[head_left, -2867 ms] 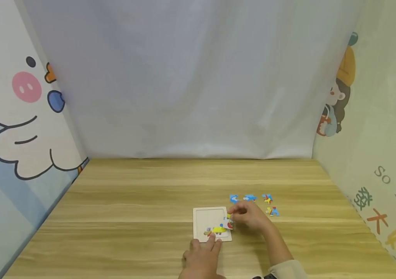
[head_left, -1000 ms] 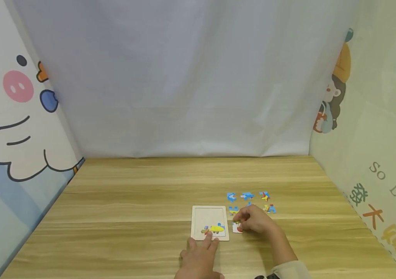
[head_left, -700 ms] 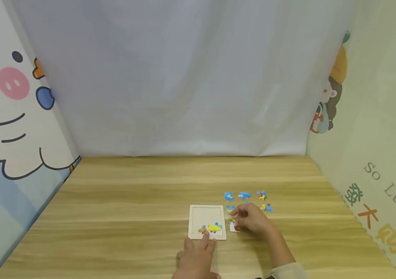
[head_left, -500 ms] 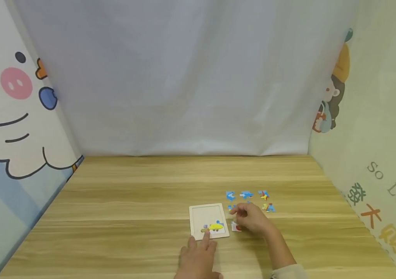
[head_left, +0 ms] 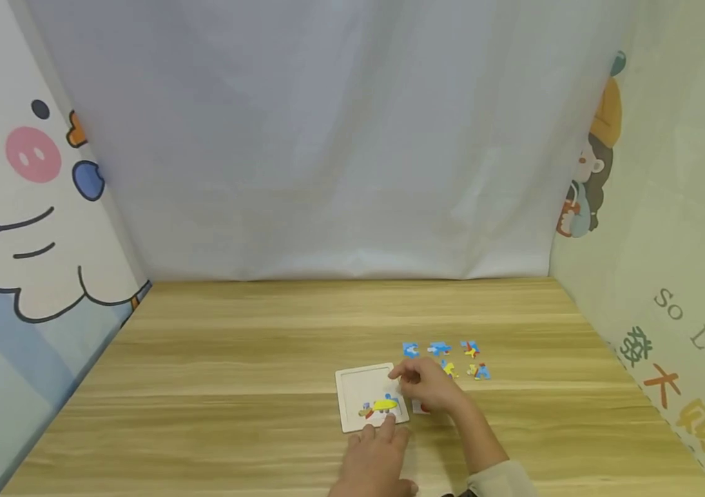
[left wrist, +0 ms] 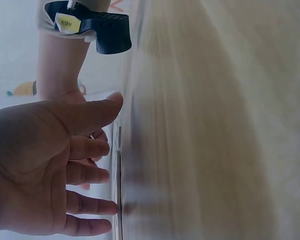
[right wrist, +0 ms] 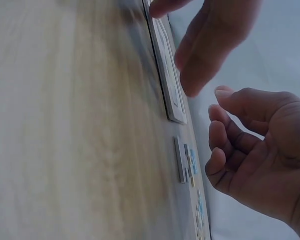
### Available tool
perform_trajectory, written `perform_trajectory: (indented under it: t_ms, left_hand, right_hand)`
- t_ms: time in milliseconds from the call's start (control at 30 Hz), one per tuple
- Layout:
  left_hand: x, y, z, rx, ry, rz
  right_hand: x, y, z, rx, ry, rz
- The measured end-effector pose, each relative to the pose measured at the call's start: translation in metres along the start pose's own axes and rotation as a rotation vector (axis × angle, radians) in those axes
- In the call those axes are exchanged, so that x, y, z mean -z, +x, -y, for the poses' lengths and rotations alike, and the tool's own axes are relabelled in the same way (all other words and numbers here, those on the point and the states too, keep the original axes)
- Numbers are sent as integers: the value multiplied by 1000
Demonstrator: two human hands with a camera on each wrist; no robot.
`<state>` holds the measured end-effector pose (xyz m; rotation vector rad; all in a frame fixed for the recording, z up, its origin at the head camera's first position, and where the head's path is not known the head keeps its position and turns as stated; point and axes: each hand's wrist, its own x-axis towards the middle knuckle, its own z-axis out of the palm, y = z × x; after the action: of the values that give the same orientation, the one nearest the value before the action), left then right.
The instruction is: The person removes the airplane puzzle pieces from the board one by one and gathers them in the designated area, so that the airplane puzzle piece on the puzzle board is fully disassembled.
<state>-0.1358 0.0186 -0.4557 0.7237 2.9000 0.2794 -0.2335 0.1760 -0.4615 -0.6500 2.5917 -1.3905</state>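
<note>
A square wooden puzzle tray (head_left: 361, 383) lies on the table, with joined puzzle pieces (head_left: 384, 405) showing a yellow shape along its near side. My left hand (head_left: 372, 459) touches the tray's near edge with fairly straight fingertips; the left wrist view shows its palm (left wrist: 35, 160) holding nothing. Just above the tray's right edge hovers my right hand (head_left: 431, 385), its fingers loosely curled. Nothing sits between thumb and fingers of that hand (right wrist: 269, 145) in the right wrist view. A white-and-red puzzle piece (head_left: 422, 408) lies right of the tray, partly hidden beneath the right hand.
Several loose puzzle pieces lie beyond and right of the tray, among them a blue one (head_left: 439, 348), a red-yellow-blue one (head_left: 470, 349) and another (head_left: 479, 371). A pale curtain (head_left: 352, 172) hangs behind the wooden table (head_left: 234, 359); printed panels flank it.
The right hand set the white-and-red piece down right of the tray, released it, then moved left toward the tray. The tray turned slightly, and the left hand shifted right along its near edge.
</note>
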Motion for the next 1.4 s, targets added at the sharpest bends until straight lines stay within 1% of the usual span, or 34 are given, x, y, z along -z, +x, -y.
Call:
perform_trajectory:
  t_ms: [67, 200, 333, 433, 500, 600, 667, 800, 900, 1067, 1233, 1400]
  left_hand:
    - [-1, 2, 0, 5, 13, 0]
    - [-3, 4, 2, 19, 70, 28]
    - [-3, 3, 5, 25, 103, 26]
    - [-2, 2, 6, 37, 90, 26]
    - [-1, 2, 6, 48, 74, 41]
    - [0, 2, 6, 63, 47, 64]
    - [0, 2, 6, 63, 38, 67]
    - [-1, 2, 7, 63, 26, 74]
    - [-2, 2, 7, 66, 30, 74]
    - [-3, 2, 7, 74, 36, 69]
    - [-3, 3, 6, 88, 47, 88]
    - [-3, 2, 3, 105, 75, 81]
  right_hand:
    - [-3, 3, 1, 8, -5, 8]
    - [-9, 9, 1, 9, 0, 25]
    - [-14, 14, 3, 3, 0, 42]
    - [-16, 18, 5, 7, 9, 65]
    - [-18, 19, 5, 7, 27, 92]
    - [-19, 23, 6, 9, 22, 134]
    - [-19, 26, 6, -1, 4, 157]
    - [-19, 32, 6, -8, -65, 204]
    - [-19, 36, 7, 1, -110, 244]
    - [-20, 40, 9, -5, -133, 288]
    - [-23, 41, 13, -18, -109, 320]
    - [-24, 40, 16, -51, -90, 335]
